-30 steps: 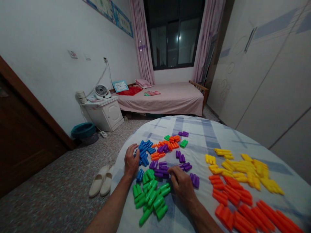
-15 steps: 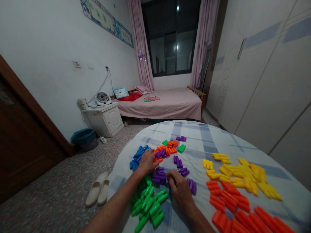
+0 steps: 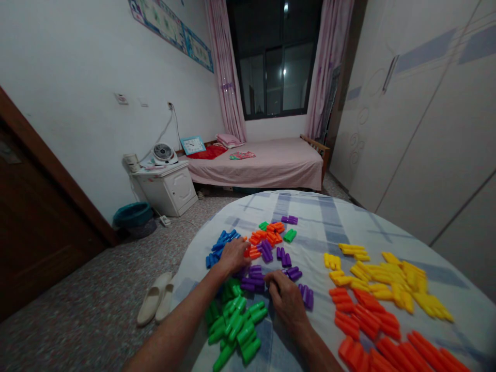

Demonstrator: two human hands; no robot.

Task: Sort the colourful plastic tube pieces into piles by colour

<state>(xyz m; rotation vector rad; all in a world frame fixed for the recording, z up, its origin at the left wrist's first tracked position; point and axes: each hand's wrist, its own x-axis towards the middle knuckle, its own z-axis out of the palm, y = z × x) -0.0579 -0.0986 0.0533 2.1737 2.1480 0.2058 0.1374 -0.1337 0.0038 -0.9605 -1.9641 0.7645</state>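
Observation:
My left hand (image 3: 233, 257) is over the left side of the mixed pile, its fingers bent around an orange plastic piece (image 3: 247, 251) that shows only in part. Other ribbed orange pieces (image 3: 267, 237) lie just beyond, beside a purple piece (image 3: 266, 250). My right hand (image 3: 285, 295) rests low on the table with curled fingers, its fingertips against the purple pieces (image 3: 252, 285); whatever it may hold is hidden. Blue pieces (image 3: 221, 246) lie left of my left hand. Under and beside my left forearm is a heap of green pieces (image 3: 240, 323).
A round table with a checked cloth (image 3: 306, 212) carries yellow pieces (image 3: 382, 276) and red-orange pieces (image 3: 366, 315) on the right. Beyond stand a pink bed (image 3: 267, 165), a white cabinet (image 3: 178, 191) with a fan (image 3: 163, 153), and a bin (image 3: 134, 219). Slippers (image 3: 153, 302) lie on the floor.
My left hand has drawn slightly back to the left, and its fingers have bent in. The purple piece by its fingertips has turned and shifted right. My right hand has barely moved.

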